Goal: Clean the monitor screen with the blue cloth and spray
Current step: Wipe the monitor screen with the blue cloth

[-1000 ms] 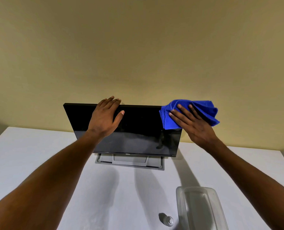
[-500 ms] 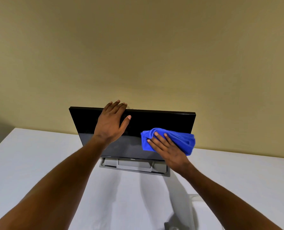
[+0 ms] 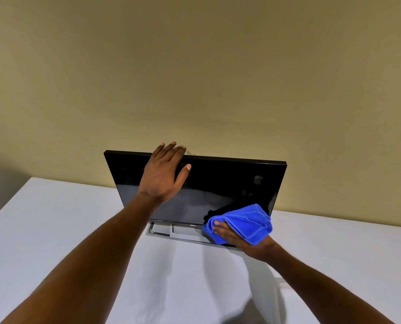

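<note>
A black monitor stands on a grey stand at the back of the white table, its screen dark. My left hand rests on the monitor's top edge, with the fingers straight over the edge and the thumb against the glass. My right hand holds the bunched blue cloth at the screen's lower right corner, over the bottom bezel. The cloth covers most of its fingers. No spray bottle is in view.
A plain beige wall rises close behind the monitor. The table's left edge runs diagonally down to the left. Shadows of my arms fall across the tabletop in front of the stand.
My right hand has wiped the cloth down from the screen's upper right corner to its lower right corner. My left hand has stayed on the top edge. The view has tilted up, hiding the bottle and container.
</note>
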A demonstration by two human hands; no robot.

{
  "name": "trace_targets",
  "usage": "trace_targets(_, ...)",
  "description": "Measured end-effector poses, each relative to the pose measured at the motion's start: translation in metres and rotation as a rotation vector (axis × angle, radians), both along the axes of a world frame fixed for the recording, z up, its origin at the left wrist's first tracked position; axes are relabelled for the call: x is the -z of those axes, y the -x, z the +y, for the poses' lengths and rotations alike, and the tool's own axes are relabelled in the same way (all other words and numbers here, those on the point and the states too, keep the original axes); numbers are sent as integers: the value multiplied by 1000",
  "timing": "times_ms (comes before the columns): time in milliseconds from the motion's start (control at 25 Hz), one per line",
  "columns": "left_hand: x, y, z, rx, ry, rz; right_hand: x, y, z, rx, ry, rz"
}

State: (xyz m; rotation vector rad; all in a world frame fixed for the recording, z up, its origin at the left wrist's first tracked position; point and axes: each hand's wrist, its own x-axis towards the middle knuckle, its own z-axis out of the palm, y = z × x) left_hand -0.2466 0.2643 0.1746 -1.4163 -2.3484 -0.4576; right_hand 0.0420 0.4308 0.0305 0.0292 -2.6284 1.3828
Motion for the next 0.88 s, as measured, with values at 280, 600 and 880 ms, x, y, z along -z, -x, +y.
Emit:
trace_targets(280,-5,-2,-1,-1,21,-12,-43,-32,44,-23,-596,12)
trace_targets(600,-8,-2,0,4,72,-36,-104,-11,81,130,-1158,262)
trace_targets(880,-12,-2,0,20,67,-60,-101,39,35,544,-1230,217)
